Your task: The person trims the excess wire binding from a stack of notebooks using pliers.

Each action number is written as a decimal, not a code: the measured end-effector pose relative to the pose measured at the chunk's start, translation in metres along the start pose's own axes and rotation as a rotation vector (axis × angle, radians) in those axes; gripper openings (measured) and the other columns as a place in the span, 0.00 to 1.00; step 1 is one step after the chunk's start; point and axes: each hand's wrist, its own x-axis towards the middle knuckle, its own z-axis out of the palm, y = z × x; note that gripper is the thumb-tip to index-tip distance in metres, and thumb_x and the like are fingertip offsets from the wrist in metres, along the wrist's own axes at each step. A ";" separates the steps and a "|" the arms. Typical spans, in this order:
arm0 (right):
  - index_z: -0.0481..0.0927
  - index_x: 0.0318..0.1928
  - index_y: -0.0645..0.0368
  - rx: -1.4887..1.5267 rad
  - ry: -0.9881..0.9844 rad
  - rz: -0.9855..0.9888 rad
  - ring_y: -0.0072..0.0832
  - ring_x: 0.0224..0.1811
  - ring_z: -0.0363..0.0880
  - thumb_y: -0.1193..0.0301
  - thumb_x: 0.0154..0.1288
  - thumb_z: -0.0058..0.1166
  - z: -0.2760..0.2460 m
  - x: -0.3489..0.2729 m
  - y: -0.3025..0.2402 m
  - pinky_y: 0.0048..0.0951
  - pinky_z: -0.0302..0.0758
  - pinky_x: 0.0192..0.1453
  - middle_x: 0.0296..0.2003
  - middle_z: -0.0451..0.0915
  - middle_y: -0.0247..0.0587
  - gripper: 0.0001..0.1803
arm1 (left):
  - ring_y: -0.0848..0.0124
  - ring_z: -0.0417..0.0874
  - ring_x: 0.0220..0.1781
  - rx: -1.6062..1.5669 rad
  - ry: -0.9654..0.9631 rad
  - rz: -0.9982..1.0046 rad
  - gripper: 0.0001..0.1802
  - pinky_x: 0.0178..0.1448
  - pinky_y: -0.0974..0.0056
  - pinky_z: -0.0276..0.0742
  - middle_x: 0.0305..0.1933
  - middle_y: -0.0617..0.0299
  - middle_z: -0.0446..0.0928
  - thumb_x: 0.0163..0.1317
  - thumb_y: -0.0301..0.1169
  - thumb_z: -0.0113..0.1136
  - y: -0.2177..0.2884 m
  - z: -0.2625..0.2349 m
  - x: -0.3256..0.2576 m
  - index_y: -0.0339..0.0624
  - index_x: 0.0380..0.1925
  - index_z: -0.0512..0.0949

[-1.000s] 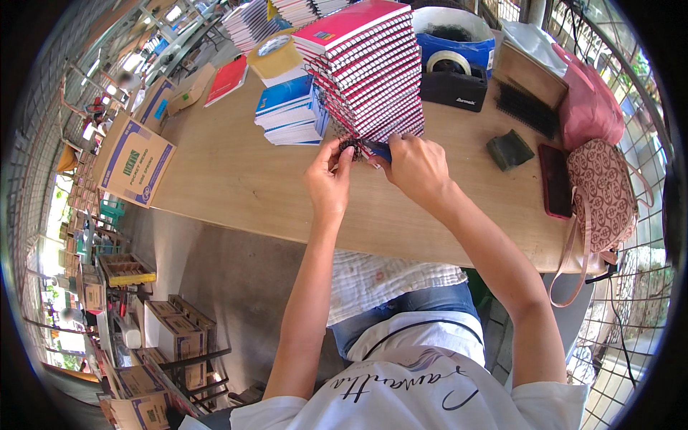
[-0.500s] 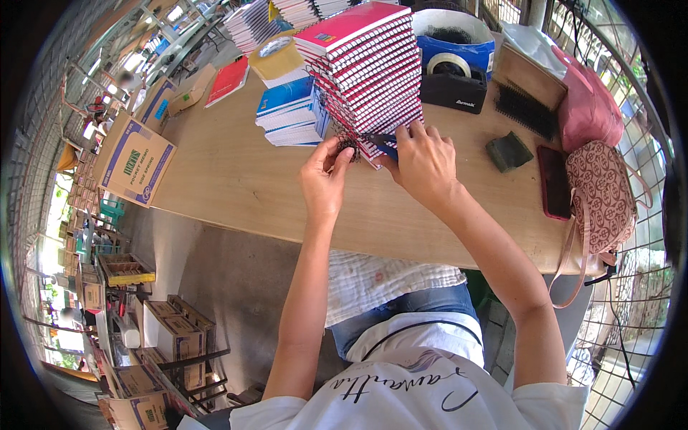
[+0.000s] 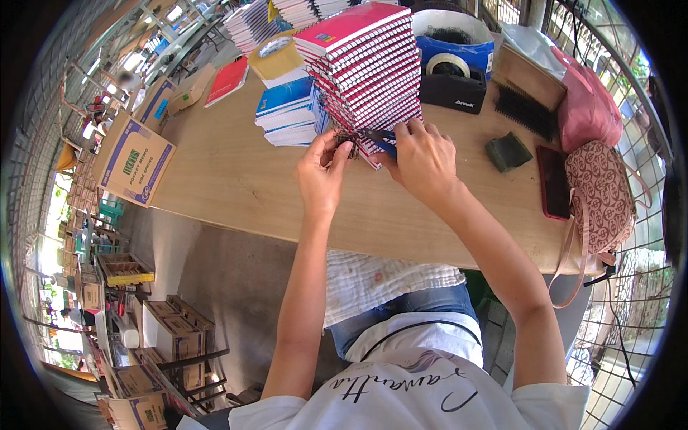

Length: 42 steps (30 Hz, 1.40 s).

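A tall stack of red-covered spiral notebooks [image 3: 369, 68] stands on the table in front of me, its wire-bound edges facing me. My right hand [image 3: 425, 159] is closed around blue-handled pliers [image 3: 385, 141], their dark jaws pointing left at the low front corner of the stack. Right beside those jaws, my left hand [image 3: 324, 166] pinches a small dark tangle of wire [image 3: 346, 139] between thumb and fingers. The exact contact between jaws and wire is too small to make out. Small blue-covered booklets [image 3: 289, 100] sit just left of the stack.
Wide tape rolls [image 3: 275, 59] rest on the booklets. Behind are a black tape dispenser [image 3: 453, 89] and a blue-and-white tub [image 3: 459, 32]. To the right lie a dark green block [image 3: 509, 152], a brush [image 3: 527, 111], a phone [image 3: 553, 183] and a patterned bag [image 3: 600, 190]. Cartons [image 3: 136, 161] stand left.
My left hand has shifted very slightly left, its fingers still pinching the wire tangle. My right hand keeps the pliers at nearly the same spot.
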 end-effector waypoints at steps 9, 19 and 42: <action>0.78 0.32 0.61 0.086 -0.130 0.073 0.42 0.32 0.83 0.51 0.55 0.65 -0.005 0.007 0.001 0.41 0.78 0.35 0.32 0.80 0.45 0.23 | 0.77 0.82 0.37 -0.008 0.016 0.016 0.11 0.39 0.70 0.84 0.39 0.60 0.82 0.65 0.24 0.62 0.003 0.001 0.005 0.31 0.45 0.79; 0.78 0.34 0.62 0.009 0.020 -0.025 0.44 0.32 0.83 0.53 0.54 0.65 -0.004 0.009 -0.001 0.42 0.78 0.34 0.31 0.80 0.45 0.24 | 0.78 0.81 0.35 -0.025 0.010 0.003 0.11 0.38 0.71 0.84 0.38 0.60 0.82 0.65 0.25 0.61 0.012 0.003 0.007 0.32 0.46 0.79; 0.78 0.29 0.61 0.046 -0.158 0.073 0.44 0.30 0.82 0.52 0.56 0.64 -0.012 0.018 0.001 0.39 0.78 0.32 0.31 0.80 0.44 0.22 | 0.80 0.77 0.30 0.059 0.059 0.018 0.10 0.33 0.72 0.79 0.31 0.62 0.81 0.62 0.24 0.64 0.022 0.005 0.012 0.32 0.43 0.81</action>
